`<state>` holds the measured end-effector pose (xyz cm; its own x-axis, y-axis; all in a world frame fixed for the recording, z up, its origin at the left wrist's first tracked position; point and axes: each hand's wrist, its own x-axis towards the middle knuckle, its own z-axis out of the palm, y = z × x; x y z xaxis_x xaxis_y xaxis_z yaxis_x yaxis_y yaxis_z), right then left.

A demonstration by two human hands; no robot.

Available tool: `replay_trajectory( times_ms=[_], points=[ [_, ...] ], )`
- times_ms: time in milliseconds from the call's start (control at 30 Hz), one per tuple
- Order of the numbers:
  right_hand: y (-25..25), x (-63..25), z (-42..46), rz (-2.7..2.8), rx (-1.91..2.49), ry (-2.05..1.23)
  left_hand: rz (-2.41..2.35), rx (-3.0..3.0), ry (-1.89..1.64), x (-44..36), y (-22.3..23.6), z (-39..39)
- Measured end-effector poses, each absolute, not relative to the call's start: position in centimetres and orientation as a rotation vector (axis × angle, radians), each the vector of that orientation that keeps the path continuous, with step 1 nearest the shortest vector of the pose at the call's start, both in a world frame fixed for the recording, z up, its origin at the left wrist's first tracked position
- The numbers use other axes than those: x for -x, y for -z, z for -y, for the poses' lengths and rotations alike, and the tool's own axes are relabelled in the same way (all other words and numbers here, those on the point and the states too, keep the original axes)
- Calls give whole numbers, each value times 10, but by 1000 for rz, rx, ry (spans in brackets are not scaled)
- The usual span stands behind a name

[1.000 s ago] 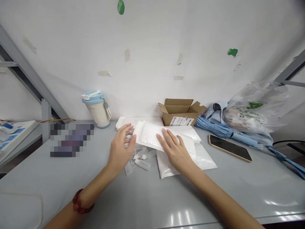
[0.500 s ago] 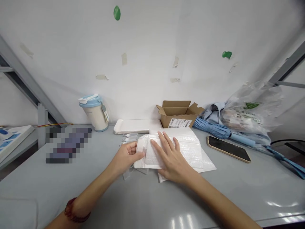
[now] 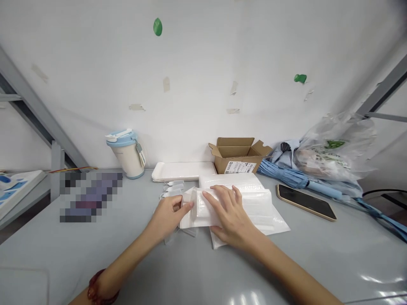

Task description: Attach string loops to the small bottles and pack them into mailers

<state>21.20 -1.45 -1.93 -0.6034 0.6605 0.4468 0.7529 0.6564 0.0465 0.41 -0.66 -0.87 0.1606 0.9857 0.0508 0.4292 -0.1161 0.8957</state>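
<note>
A white bubble mailer lies on the desk in front of me, on top of other white mailers. My left hand pinches its left end, where the flap is, between thumb and fingers. On its upper face rests my right hand, fingers spread and slightly bent, with the thumb at the near edge. Behind the left hand lie several small clear plastic pieces, partly covered by the mailer and hand. What the mailer contains, if anything, is hidden.
At the back stand an open cardboard box, a stack of flat white mailers and a blue-lidded cup. To the right are a phone, a folded blue umbrella and a plastic bag. A pixelated patch covers something at left.
My right fingers have bent a little more on the mailer, whose face now looks smoother and more bulged. The left hand keeps its pinch. The view has shifted slightly upward.
</note>
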Motion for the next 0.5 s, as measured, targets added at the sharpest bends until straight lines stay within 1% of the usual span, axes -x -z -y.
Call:
replay_trajectory(
  times_ms=[133,267,333,500],
  points=[
    [17,-220,6,2356,1212,408,-1468,-1863,-855,11,-3,2],
    [15,-234,-5,2221,1319,465,-1415,-1997,-601,19,-13,6],
    [15,-238,-8,2173,1344,475,-1355,-2081,-469,16,-11,10],
    [16,-237,-8,2216,1372,424,-1253,-2301,-305,1,8,22]
  ],
)
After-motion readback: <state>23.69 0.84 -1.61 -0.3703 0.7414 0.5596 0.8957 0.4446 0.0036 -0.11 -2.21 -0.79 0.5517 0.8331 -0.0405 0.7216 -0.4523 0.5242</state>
